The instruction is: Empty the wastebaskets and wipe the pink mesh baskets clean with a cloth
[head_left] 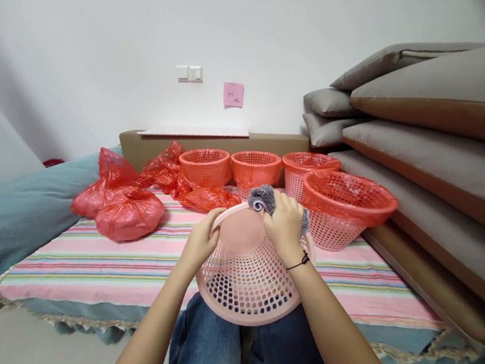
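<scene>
- While the pale pink basket (249,257) sits tipped at lower centre of the frame, above my knees (210,339), its open mouth faces back toward me.
- Its long axis, mouth to base, runs away from me and somewhat up-frame; the solid base shows through the mouth, above the middle.
- Grey cloth (262,198) lies against the top of the rim, right of its highest point; a second bit shows on the far side of my right hand (284,220).
- Right hand closed on the cloth, pressing it to the rim; it is the nearer hand to the upper-right arc. Fingertips partly hidden.
- Left hand (208,233) clamped on the upper-left rim, thumb inside, fingers outside. From this grip the basket lies rightward and down-frame.
- Beyond, right of centre: nearest red-lined basket (345,206), upright, mouth up, just beside my right hand; three more stand behind, across mid-frame.
- Left of centre: knotted red bags (130,214) on the striped sheet (130,277), well apart from my left hand.
- Right edge: stacked cushions (435,143).
</scene>
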`<state>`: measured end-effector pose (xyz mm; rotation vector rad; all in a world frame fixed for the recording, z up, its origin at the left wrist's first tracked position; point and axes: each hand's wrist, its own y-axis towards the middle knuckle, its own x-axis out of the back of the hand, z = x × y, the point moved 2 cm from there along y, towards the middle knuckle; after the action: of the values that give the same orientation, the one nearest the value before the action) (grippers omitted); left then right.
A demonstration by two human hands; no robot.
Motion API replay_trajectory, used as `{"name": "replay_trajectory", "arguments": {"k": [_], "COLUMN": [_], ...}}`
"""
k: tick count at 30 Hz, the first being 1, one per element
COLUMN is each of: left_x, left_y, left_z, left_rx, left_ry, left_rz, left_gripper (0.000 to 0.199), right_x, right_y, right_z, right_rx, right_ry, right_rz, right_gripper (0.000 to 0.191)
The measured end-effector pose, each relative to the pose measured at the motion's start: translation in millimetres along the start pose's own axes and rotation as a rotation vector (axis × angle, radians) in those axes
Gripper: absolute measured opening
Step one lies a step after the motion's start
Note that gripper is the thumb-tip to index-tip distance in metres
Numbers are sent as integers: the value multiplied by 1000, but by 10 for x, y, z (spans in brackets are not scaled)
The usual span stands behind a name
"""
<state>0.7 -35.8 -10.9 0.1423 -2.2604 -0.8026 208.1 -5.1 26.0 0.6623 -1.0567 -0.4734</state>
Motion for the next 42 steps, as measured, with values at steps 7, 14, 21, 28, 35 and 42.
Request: {"name": "replay_trajectory", "arguments": {"k": [7,14,21,28,35,42], "left_x": [-309,-36,55,-114,-676,-125], "left_y": [-669,-405,-118,-382,-1013,-640], "left_z": [515,258,-84,121,501,472], "left_rx": [251,88,-59,153,364,223], "left_ry": [-204,-85,-23,-86,-473,-412], "left_rz": [-306,-198,-9,-191,-325,-266], "left_gripper": [42,51,60,45,51,58], "right_x": [37,103,135,39,96,66], "right_y": [-163,-188,-72,-47,-361,-247], "right_z": [-475,-422,78,-272,-734,-667], "right_rx": [-183,-96,91,-56,-292,-336], "right_ry": [0,63,-8,-17,110,249], "right_rz": [-18,24,13,-5,-94,38], "right_gripper": [42,32,31,33,40,39]}}
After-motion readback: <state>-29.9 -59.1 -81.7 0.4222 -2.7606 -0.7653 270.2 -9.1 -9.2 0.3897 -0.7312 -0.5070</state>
